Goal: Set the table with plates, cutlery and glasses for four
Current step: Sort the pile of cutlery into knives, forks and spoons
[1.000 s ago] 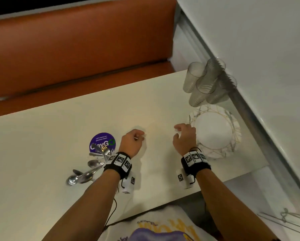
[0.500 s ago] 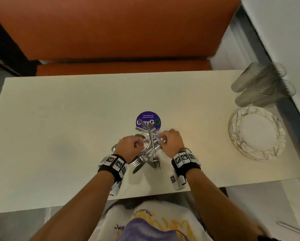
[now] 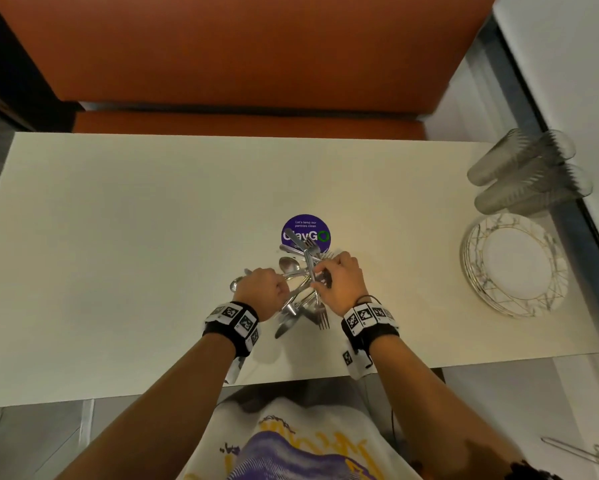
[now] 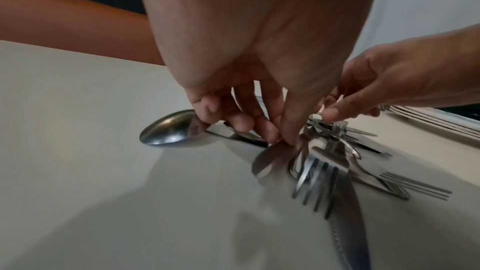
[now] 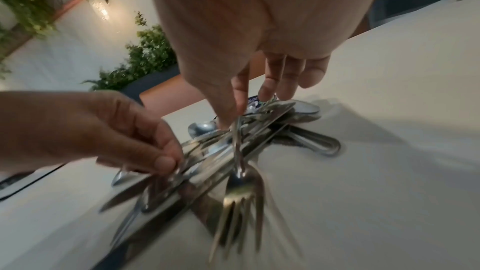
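A tangled pile of steel cutlery (image 3: 300, 299) with forks, spoons and knives lies on the white table (image 3: 135, 237), at its middle near the front edge. My left hand (image 3: 274, 289) pinches pieces on the pile's left side, its thumb and fingers curled onto the handles (image 4: 283, 141). My right hand (image 3: 320, 275) pinches a fork's handle (image 5: 237, 130) between thumb and forefinger; the fork (image 5: 241, 192) points its tines toward me. One spoon (image 4: 168, 128) lies bowl-down just left of my left hand. A stack of plates (image 3: 514, 265) and several glasses (image 3: 526, 178) stand at the table's right end.
A round purple sticker (image 3: 305, 233) sits on the table just beyond the pile. An orange bench (image 3: 249, 64) runs along the far side. A dark ledge (image 3: 568, 202) borders the right end. White tabletop stretches left of the hands.
Both hands have moved from the bare table beside the plates onto the cutlery pile and taken hold of pieces. The head view swung to centre on the pile.
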`<state>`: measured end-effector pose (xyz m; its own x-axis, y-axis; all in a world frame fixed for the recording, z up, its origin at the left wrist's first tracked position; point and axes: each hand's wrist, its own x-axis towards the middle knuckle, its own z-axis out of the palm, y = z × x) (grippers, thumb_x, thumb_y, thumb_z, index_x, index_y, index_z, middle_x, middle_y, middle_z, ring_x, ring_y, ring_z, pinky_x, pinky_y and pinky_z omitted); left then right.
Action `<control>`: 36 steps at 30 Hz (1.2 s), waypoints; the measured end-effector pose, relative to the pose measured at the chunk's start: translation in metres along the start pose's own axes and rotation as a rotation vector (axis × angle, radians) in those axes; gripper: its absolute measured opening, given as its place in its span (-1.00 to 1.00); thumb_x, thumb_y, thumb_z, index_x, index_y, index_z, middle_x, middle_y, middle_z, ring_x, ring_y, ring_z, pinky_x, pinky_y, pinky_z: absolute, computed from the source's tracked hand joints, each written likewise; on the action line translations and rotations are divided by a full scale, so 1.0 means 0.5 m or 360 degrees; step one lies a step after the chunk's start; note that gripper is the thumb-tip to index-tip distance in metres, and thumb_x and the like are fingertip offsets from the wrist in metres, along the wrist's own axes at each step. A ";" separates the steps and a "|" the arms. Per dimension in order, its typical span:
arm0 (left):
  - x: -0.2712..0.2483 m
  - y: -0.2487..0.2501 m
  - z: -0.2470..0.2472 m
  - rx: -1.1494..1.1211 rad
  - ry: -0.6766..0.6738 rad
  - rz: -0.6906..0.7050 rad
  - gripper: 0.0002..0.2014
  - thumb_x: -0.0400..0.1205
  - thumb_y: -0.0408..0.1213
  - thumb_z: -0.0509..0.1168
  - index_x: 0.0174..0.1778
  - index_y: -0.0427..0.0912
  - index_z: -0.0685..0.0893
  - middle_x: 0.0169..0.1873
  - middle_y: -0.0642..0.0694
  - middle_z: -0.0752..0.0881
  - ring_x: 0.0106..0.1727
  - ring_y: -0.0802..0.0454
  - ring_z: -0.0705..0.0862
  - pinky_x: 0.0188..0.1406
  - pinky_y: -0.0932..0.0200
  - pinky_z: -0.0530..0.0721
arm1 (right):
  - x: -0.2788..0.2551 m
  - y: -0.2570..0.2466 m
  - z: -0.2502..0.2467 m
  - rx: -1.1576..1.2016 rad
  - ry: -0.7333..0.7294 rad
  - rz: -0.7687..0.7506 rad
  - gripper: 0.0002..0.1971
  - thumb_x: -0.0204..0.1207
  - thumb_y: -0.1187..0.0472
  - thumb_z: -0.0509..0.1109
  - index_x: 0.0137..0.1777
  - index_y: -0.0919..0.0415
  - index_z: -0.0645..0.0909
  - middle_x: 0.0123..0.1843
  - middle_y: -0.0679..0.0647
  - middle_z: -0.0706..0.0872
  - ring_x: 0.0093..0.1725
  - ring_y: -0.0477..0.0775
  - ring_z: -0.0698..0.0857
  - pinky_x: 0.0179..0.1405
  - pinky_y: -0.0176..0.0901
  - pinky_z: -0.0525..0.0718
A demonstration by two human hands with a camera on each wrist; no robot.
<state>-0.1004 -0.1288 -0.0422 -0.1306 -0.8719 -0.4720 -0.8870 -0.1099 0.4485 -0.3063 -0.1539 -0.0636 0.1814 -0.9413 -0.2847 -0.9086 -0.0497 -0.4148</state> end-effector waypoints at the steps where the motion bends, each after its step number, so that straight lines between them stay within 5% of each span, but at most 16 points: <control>1: -0.002 0.000 -0.001 -0.0005 0.0008 -0.0018 -0.84 0.67 -0.16 0.32 -0.18 0.05 0.79 -0.16 0.08 0.71 -0.19 0.05 0.64 -0.27 0.15 0.56 | -0.002 -0.003 0.005 -0.0006 -0.0026 -0.0035 -0.70 0.44 -0.09 0.56 0.13 -0.10 0.67 0.19 0.01 0.50 0.17 0.06 0.45 0.20 -0.04 0.53; 7: -0.002 -0.017 -0.023 -0.0075 -0.0001 -0.0161 -0.74 0.60 -0.04 0.21 -0.07 -0.05 0.77 -0.15 -0.05 0.74 -0.13 -0.11 0.74 -0.08 -0.07 0.80 | 0.000 0.015 0.009 -0.0020 -0.0002 0.0065 -0.74 0.49 -0.06 0.54 0.13 -0.03 0.69 0.26 0.05 0.54 0.25 0.13 0.50 0.27 -0.01 0.52; 10: -0.004 -0.025 -0.055 -0.0189 0.0030 -0.0207 -0.95 0.66 -0.20 0.34 -0.07 0.00 0.70 -0.15 0.05 0.72 -0.11 -0.04 0.71 -0.10 0.09 0.65 | 0.007 0.032 0.000 -0.0036 0.0006 0.0147 -0.74 0.49 -0.08 0.52 0.11 -0.02 0.70 0.28 0.07 0.55 0.27 0.17 0.51 0.31 0.05 0.56; 15: 0.004 -0.061 -0.117 -0.0503 0.0177 -0.0163 -0.86 0.73 -0.36 0.32 -0.03 -0.09 0.77 -0.08 0.01 0.77 -0.10 0.06 0.73 -0.13 0.27 0.61 | 0.018 0.034 -0.021 -0.0053 -0.0018 0.0277 -0.74 0.50 -0.12 0.49 0.09 -0.04 0.67 0.24 0.07 0.56 0.27 0.16 0.53 0.29 0.07 0.59; 18: 0.003 -0.076 -0.160 -0.0577 0.0239 -0.0093 -0.84 0.73 -0.39 0.36 -0.04 -0.08 0.81 -0.13 0.06 0.79 -0.15 0.14 0.75 -0.09 0.29 0.69 | 0.026 0.003 -0.029 0.0042 0.0151 0.0159 -0.71 0.48 0.01 0.50 0.18 0.00 0.64 0.20 0.07 0.58 0.22 0.16 0.54 0.23 0.08 0.60; 22: -0.005 -0.080 -0.211 -0.0638 0.0311 -0.0045 -0.86 0.73 -0.37 0.38 -0.05 -0.09 0.84 -0.32 0.08 0.76 -0.43 0.30 0.71 -0.36 0.52 0.56 | 0.052 -0.072 -0.047 0.0069 0.0022 -0.0192 -0.45 0.43 -0.02 0.46 0.44 -0.19 0.47 0.39 -0.05 0.57 0.36 0.12 0.51 0.32 0.16 0.55; 24: -0.011 -0.078 -0.228 -0.0670 0.0338 -0.0030 -0.87 0.72 -0.36 0.39 -0.04 -0.12 0.85 -0.36 0.04 0.77 -0.46 0.33 0.68 -0.35 0.52 0.56 | 0.067 -0.109 -0.058 0.0033 -0.0090 -0.0314 -0.55 0.54 -0.02 0.41 0.43 -0.19 0.51 0.39 -0.10 0.63 0.38 0.07 0.54 0.42 0.19 0.46; 27: -0.018 -0.082 -0.242 -0.0795 0.0403 -0.0062 -0.91 0.70 -0.35 0.43 -0.02 -0.10 0.84 -0.32 -0.06 0.82 -0.40 0.22 0.73 -0.22 0.25 0.77 | 0.078 -0.138 -0.077 0.0110 -0.0157 -0.0369 -0.82 0.67 0.05 0.33 0.19 -0.07 0.70 0.00 -0.09 0.80 0.01 0.02 0.72 0.23 0.10 0.62; 30: -0.016 -0.095 -0.237 -0.1164 0.0594 -0.0220 -0.70 0.59 -0.28 0.59 0.21 -0.09 0.73 -0.20 -0.12 0.86 -0.33 -0.03 0.83 -0.17 0.03 0.86 | 0.082 -0.136 -0.087 0.0448 -0.0178 -0.0404 -0.88 0.66 0.12 0.39 0.01 -0.02 0.77 -0.29 -0.13 0.74 -0.29 -0.17 0.67 -0.16 -0.09 0.68; 33: 0.000 -0.088 -0.217 -0.2026 0.0675 -0.0533 -0.42 0.48 -0.37 0.68 0.34 -0.30 0.57 -0.02 -0.35 0.85 -0.29 -0.12 0.83 -0.06 -0.04 0.89 | 0.075 -0.135 -0.092 0.0568 -0.0019 -0.0444 -0.86 0.64 0.13 0.41 0.06 0.03 0.81 -0.23 -0.22 0.78 -0.23 -0.25 0.68 -0.15 -0.30 0.60; 36: 0.026 -0.063 -0.191 -0.2692 0.0584 -0.0698 -0.85 0.61 -0.49 0.53 -0.04 -0.49 0.71 -0.15 -0.43 0.83 -0.24 -0.12 0.80 -0.02 -0.03 0.90 | 0.063 -0.142 -0.074 0.0584 0.0005 -0.0459 -0.71 0.69 0.07 0.37 0.35 0.01 0.74 0.04 -0.07 0.85 -0.03 -0.13 0.75 0.05 -0.29 0.66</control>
<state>-0.0320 -0.1822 0.0104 0.2717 -0.6724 -0.6885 0.5801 -0.4565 0.6746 -0.2499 -0.1924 -0.0114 0.4054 -0.9074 -0.1105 -0.6279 -0.1885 -0.7551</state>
